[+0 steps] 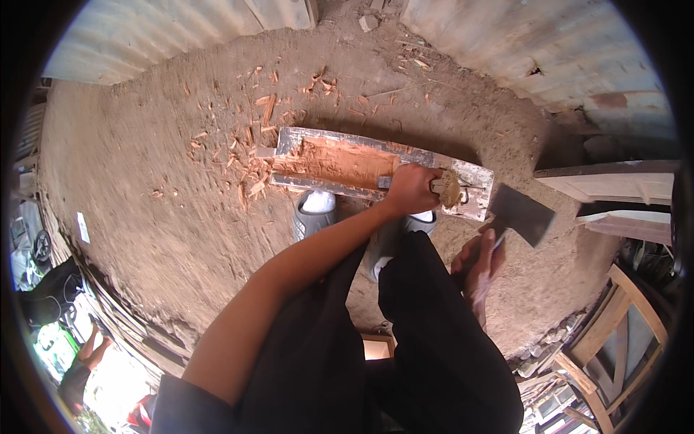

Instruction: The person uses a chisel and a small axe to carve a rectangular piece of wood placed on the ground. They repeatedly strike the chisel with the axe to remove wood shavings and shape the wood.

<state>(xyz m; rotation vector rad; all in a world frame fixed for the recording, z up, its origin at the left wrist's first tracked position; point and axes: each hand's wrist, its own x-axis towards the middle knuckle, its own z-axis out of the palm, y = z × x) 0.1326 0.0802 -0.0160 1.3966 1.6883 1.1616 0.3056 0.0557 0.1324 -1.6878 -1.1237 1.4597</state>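
Observation:
A long wooden block (416, 150) with worn, flaking paint lies on the dirt just beyond my feet. A raw reddish hollow (340, 163) is cut along its left and middle part. My left hand (413, 189) is closed around a chisel (450, 189). Its metal end shows left of the fist, at the hollow's right end, and its frayed, mushroomed butt sticks out on the right. Beyond the block's right end, my right hand (478, 266) grips a hatchet (522, 215) by the handle, its broad dark head apart from the chisel. The right fingers are slightly blurred.
Reddish wood chips (249, 155) lie scattered left of and beyond the block. My shoes (316, 217) stand against its near side. Corrugated metal sheets (181, 32) border the far side. Boards (614, 184) and a wooden frame (622, 340) are at the right.

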